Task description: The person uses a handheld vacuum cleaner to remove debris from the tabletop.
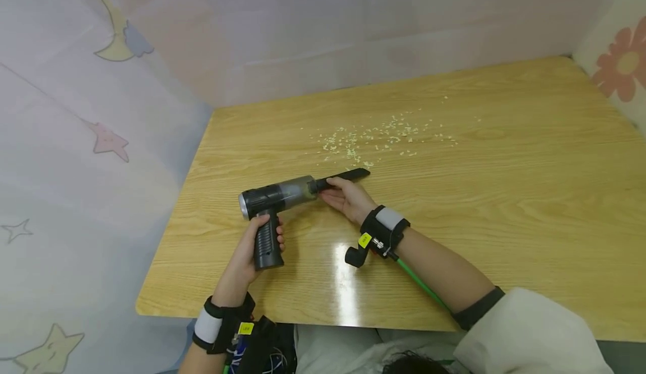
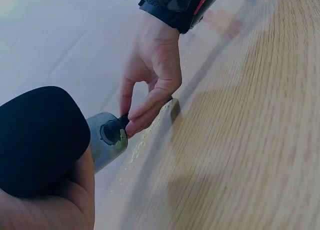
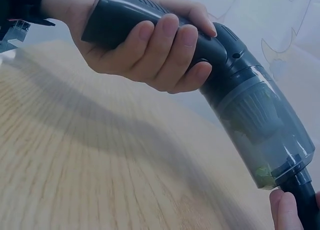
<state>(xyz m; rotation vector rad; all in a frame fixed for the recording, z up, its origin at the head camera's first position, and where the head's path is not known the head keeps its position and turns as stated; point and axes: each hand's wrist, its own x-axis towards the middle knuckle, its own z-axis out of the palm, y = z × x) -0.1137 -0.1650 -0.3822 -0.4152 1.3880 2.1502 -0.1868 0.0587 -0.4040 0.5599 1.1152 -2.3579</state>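
Note:
A black handheld vacuum cleaner [image 1: 275, 197] with a see-through dust cup [image 3: 265, 135] is held above the table. My left hand [image 1: 254, 242] grips its ribbed handle, fingers wrapped round it, as the right wrist view shows closely. At the front, my right hand [image 1: 348, 199] pinches the black crevice nozzle [image 1: 353, 175] near where it meets the cup. Some greenish bits lie inside the cup by its front end. Just beyond the nozzle tip, pale scraps [image 1: 353, 141] are scattered over the wood.
The wooden table [image 1: 504, 206] meets draped, printed cloth walls [image 1: 323, 32] at the back, left and right. Its front edge is close to the person's lap. A camera on a black strap [image 1: 384, 229] sits on the right wrist, with a green cable [image 1: 419, 281].

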